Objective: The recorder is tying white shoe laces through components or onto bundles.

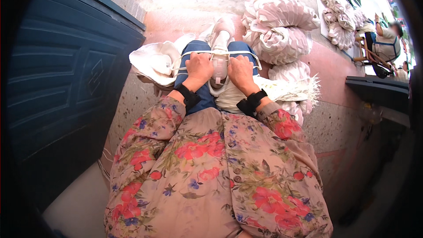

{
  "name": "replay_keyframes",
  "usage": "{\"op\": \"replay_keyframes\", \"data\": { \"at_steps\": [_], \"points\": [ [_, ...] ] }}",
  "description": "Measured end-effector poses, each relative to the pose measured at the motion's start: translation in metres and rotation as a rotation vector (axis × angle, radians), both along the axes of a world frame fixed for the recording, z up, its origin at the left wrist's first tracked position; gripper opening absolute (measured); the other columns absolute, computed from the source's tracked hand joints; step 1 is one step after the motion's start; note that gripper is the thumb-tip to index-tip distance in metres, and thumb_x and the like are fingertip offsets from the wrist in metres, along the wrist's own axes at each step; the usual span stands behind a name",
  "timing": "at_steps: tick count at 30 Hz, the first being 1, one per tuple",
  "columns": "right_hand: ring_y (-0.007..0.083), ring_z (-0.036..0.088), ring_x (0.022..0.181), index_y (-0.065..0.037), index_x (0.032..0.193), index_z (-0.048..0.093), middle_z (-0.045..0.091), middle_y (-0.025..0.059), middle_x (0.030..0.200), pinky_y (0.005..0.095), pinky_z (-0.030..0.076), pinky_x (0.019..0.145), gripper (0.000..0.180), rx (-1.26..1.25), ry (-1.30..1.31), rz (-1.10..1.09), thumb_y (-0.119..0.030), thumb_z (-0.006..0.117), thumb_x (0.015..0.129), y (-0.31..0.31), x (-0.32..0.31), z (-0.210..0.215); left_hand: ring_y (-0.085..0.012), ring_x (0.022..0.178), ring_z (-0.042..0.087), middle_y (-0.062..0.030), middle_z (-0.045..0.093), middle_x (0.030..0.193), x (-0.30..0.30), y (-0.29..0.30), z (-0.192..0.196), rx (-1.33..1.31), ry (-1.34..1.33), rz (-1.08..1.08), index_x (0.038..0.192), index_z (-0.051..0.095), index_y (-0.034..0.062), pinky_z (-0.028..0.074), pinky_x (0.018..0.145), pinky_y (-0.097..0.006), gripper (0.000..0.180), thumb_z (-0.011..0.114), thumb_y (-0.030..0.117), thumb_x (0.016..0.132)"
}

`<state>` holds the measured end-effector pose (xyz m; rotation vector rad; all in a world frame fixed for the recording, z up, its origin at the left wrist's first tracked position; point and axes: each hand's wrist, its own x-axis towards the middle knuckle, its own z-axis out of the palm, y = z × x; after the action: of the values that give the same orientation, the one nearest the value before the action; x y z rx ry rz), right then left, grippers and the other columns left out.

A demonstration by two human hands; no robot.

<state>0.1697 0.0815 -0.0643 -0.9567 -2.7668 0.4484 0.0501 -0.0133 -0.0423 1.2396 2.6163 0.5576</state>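
A pale pink and white sneaker upper (220,40) lies between my knees, toe pointing away from me; whether it has a sole I cannot tell. A white shoelace (237,52) runs across its front, its two sides spread left and right. My left hand (199,67), closed in a fist, grips the lace on the left of the upper. On the other side my right hand (241,70) is likewise closed round the lace. Loose lace loops hang past both fists. The fingertips are mostly hidden beneath the hands.
Nested stacks of pale shoe uppers (282,11) stand on the floor at the right. A bundle of white laces (286,89) lies by my right knee, and more white uppers (154,64) are at my left. A dark blue door (66,75) borders the left. Far right, a person (387,42) sits.
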Motion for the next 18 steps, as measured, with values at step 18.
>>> {"op": "replay_keyframes", "data": {
  "at_steps": [18],
  "points": [
    [0.0292,0.054,0.072,-0.007,0.082,0.057,0.057,0.0118,0.07,0.0395,0.042,0.064,0.014,-0.132,0.391,0.054,-0.004,0.054,0.068,0.003,-0.003,0.004,-0.0307,0.074,0.053,-0.015,0.056,0.067,-0.019,0.038,0.011,0.207,0.284,-0.411,0.064,0.053,0.0006,0.044,0.064,-0.04,0.011,0.057,0.01,0.066]
  ]
}}
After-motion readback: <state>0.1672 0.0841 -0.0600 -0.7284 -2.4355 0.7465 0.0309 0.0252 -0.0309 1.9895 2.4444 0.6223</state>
